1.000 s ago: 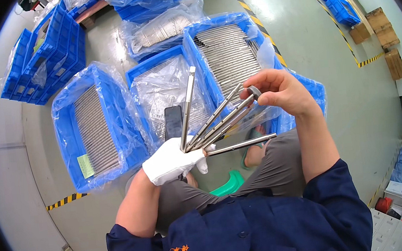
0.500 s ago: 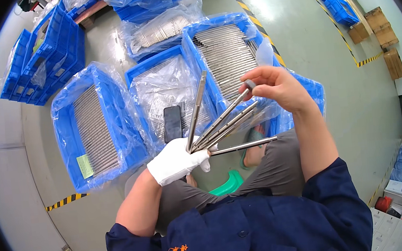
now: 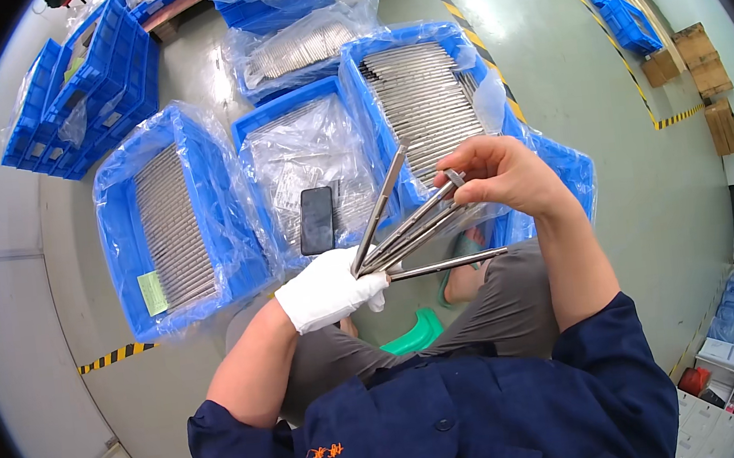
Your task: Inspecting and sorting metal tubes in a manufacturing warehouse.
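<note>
In a white glove, my left hand (image 3: 329,288) is closed around the lower ends of several slim metal rods (image 3: 380,207), which fan out up and to the right. One rod (image 3: 450,265) points almost straight right, apart from the others. My bare right hand (image 3: 509,180) pinches a small grey metal piece (image 3: 456,179) between thumb and fingers. That piece is at the far tip of one of the held rods; whether it touches the tip I cannot tell. Beyond the hands, a blue crate (image 3: 357,78) lined with clear plastic holds rows of similar rods (image 3: 425,102).
A dark phone (image 3: 316,221) lies on plastic film in the middle crate (image 3: 242,128). The left crate (image 3: 192,158) holds rods and a yellow-green slip (image 3: 153,293). Stacked blue crates (image 3: 106,86) stand far left. Between my legs is a green object (image 3: 414,335).
The small grey piece has turned in my right fingers and shows a different side. My left hand has shifted slightly right, and its topmost rod leans further right.
</note>
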Motion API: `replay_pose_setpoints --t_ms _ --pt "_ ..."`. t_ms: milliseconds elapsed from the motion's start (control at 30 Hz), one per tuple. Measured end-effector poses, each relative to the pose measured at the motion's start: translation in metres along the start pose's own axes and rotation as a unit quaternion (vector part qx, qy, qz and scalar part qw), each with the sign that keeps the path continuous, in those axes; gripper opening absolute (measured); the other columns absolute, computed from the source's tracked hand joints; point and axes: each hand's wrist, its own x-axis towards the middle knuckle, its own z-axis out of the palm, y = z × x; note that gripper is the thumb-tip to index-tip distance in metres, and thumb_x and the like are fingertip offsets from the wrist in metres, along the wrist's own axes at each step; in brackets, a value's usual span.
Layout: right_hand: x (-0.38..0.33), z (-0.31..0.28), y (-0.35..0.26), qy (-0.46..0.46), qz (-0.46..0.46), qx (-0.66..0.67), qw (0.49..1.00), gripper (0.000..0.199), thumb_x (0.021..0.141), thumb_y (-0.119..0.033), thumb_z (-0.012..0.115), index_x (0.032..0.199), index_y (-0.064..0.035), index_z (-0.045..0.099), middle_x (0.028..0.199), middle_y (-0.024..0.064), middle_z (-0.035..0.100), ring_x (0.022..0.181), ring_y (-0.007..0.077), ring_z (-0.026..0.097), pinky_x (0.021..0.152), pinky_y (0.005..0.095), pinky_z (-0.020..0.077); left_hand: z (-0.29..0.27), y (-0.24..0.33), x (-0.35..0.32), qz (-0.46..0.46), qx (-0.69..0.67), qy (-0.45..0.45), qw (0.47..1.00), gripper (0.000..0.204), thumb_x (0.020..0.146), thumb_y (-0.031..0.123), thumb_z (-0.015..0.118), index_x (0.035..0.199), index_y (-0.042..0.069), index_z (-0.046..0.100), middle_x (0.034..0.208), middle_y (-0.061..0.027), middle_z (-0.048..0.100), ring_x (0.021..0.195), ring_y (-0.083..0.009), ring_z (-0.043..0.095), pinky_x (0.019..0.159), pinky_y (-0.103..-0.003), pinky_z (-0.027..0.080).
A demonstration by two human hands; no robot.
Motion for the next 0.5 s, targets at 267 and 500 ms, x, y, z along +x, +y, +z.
replay_pose_setpoints --t_ms 267,500 --pt "0.003 0.001 0.002 0.013 0.022 0.033 0.999 0.035 0.066 0.007 0.060 0.100 -0.0008 0.055 0.094 0.0098 0.060 0.084 0.0139 0.058 0.072 0.0238 0.0475 -0.001 -0.001 -0.003 0.023 -0.020 -0.020 0.999 0.024 0.081 0.021 0.054 0.094 0.001 0.058 0.066 -0.0023 0.059 0.062 -0.0097 0.055 0.055 -0.023 0.044" --pt "0.008 0.002 0.011 -0.003 0.026 0.062 0.998 0.035 0.070 0.005 0.062 0.104 -0.0025 0.055 0.096 0.0090 0.060 0.085 0.0132 0.058 0.074 0.0242 0.0474 0.001 0.001 -0.003 0.027 0.010 -0.012 1.000 0.024 0.081 0.022 0.054 0.093 0.002 0.058 0.066 -0.0024 0.058 0.063 -0.0098 0.055 0.055 -0.024 0.043"
